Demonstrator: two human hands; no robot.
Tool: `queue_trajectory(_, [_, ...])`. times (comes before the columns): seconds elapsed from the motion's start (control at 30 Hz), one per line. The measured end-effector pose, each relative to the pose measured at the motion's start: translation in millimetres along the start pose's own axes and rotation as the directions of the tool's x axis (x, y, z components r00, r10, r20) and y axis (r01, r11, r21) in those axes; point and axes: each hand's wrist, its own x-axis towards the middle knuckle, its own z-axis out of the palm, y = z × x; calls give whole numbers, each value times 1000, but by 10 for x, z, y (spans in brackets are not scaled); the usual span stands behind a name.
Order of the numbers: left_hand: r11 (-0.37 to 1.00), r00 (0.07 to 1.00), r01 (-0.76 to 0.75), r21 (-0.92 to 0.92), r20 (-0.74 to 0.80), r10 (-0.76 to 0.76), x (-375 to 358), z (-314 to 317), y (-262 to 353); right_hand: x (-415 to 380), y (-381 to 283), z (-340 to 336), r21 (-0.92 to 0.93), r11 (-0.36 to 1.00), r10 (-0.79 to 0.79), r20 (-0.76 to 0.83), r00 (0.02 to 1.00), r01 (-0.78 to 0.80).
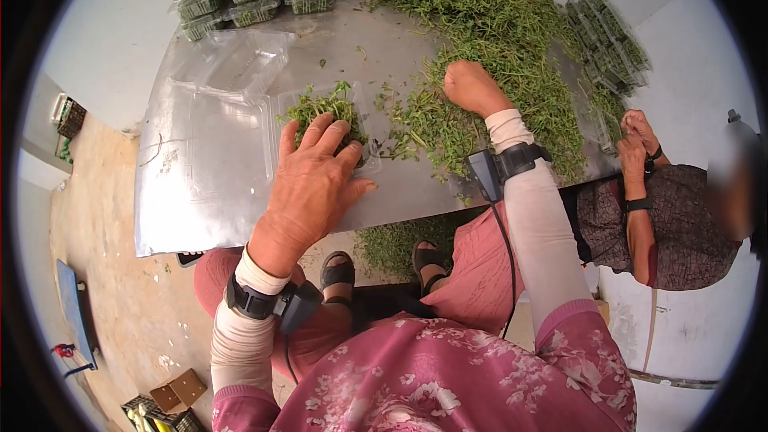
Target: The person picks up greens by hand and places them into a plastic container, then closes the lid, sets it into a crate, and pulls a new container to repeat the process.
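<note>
My left hand [312, 180] lies open, fingers spread flat over the herb sprigs [324, 108] in the clear clamshell tray [364, 124] near the counter's [208, 184] front edge, while my right hand [472, 86] is closed in a fist on the loose herb heap [496, 40] toward the right side. I'd keep pressing evenly with the palm so the sprigs settle below the rim. I'd draw only a small pinch from the heap's near edge.

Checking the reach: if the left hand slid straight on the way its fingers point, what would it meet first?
Probably the green herbs in the clear plastic clamshell tray that the left hand already presses.
</note>
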Motion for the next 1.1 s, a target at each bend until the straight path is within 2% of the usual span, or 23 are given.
queue_trajectory(0.07, [1000,1000,2,2,0,-2,1,6,0,-13,-20,-16,-39,999,-30,-23,999,29])
queue_trajectory(0.17, [1000,1000,1,9,-2,-1,3,18,0,-33,22,-77,69,997,-25,3,1000,25])
queue_trajectory(0.3, [1000,998,2,-5,-55,-2,-9,34,6,-15,105,-106,174,983,-46,-57,997,55])
queue_trajectory(0.37, [1000,994,-23,-16,-110,21,3,-11,10,-22,125,-137,230,972,-41,-54,998,53])
queue_trajectory(0.5, [999,958,-46,16,-283,49,-3,-274,-17,-100,-11,-243,461,881,-86,-58,995,104])
queue_trajectory(0.57, [992,933,9,-126,-357,-54,-114,-402,17,-211,-206,-327,603,791,-72,-72,995,101])
queue_trajectory(0.63, [956,908,51,-290,-385,-165,-276,-445,86,-316,-442,-442,730,680,-98,-2,995,68])
queue_trajectory(0.77, [779,888,105,-619,-294,-354,-685,-273,307,-470,-831,-502,901,434,-170,56,984,24])
queue_trajectory(0.8, [693,896,174,-700,-179,-405,-777,-203,324,-513,-946,-486,923,384,-190,71,979,8])
queue_trajectory(0.87, [540,857,293,-789,-34,-514,-934,-8,320,-601,-1147,-425,951,309,-236,85,968,-9])
queue_trajectory(0.93, [353,795,427,-833,159,-585,-1033,79,299,-683,-1322,-363,941,337,-244,104,964,-17])
queue_trajectory(1.03, [86,716,427,-900,279,-639,-1011,98,273,-758,-1437,-287,893,451,-255,121,959,7])
queue_trajectory(1.1, [-1,687,384,-923,286,-668,-1005,108,258,-823,-1492,-282,852,524,-228,158,961,-16])
